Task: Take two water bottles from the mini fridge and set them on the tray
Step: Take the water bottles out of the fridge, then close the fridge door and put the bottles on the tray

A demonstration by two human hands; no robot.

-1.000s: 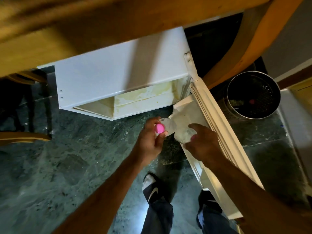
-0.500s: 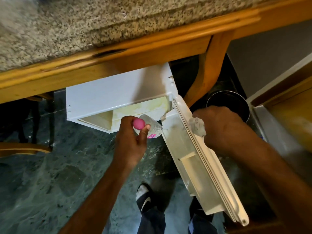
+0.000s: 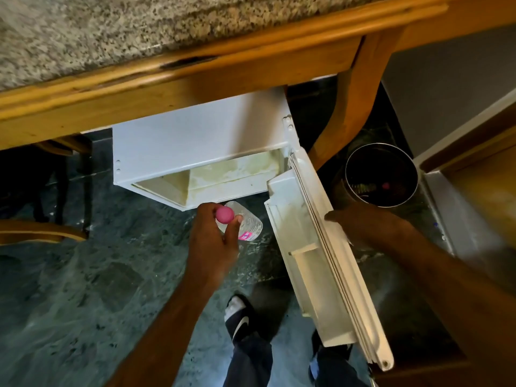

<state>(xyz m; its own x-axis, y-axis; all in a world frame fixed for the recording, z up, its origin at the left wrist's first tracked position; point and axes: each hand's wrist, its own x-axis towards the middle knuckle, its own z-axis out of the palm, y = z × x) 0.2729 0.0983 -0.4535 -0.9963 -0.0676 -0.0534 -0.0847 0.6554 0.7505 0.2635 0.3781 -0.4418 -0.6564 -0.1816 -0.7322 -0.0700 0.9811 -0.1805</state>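
Observation:
My left hand [image 3: 212,241] grips a clear water bottle [image 3: 250,226] by its neck, just under the pink cap [image 3: 224,214]. It hangs above the floor in front of the white mini fridge [image 3: 195,135]. The fridge door [image 3: 321,261] stands open to the right, and its inner shelves look empty. My right hand [image 3: 363,224] is on the outer side of the door, a finger touching the door's edge. The door hides its palm, so I cannot tell what it holds. No tray is in view.
The fridge sits under a granite counter [image 3: 139,32] with a wooden edge and a curved wooden leg [image 3: 349,107]. A round metal bin [image 3: 381,174] stands on the floor right of the door. Part of a wooden chair [image 3: 33,233] is at the left. My feet are below.
My left hand has drawn the pink-capped bottle out of the door and down to the left. My right hand, which held a clear bottle, has moved behind the door's outer side.

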